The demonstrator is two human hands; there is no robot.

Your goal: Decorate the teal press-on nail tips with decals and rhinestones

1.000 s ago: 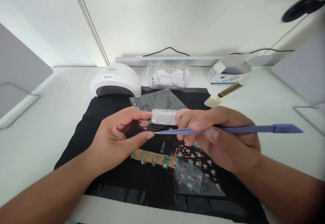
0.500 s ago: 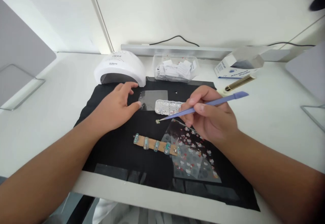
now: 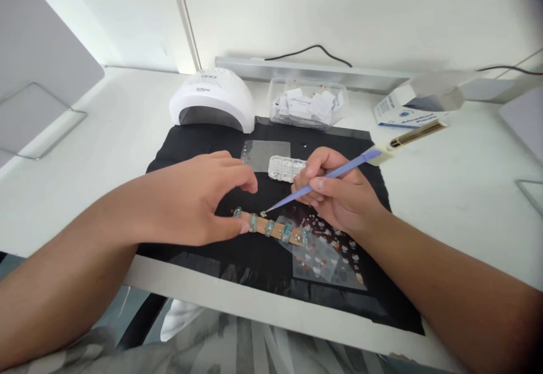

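Observation:
Purple tweezers, held like a pen, are pinched in my right hand. At their point is a tiny shiny nail charm, just above the wooden strip. Several blue-green decorated press-on nails sit across this strip on the black mat. My left hand has thumb and fingers apart around the strip's left end. Its thumb tip is close to the second nail; I cannot tell whether it touches. Under the strip's right end lie clear sticker sheets with small red and white figures.
A white nail lamp stands at the back left. Beside it is a clear tub of small packets. An open carton and a gold-capped brush are at the right. A clear charm case and a clear sheet lie on the mat.
My left hand has moved from beside the clear sheet down to the left end of the strip. The tweezers with the charm have come down closer to the nails. The view has shifted slightly.

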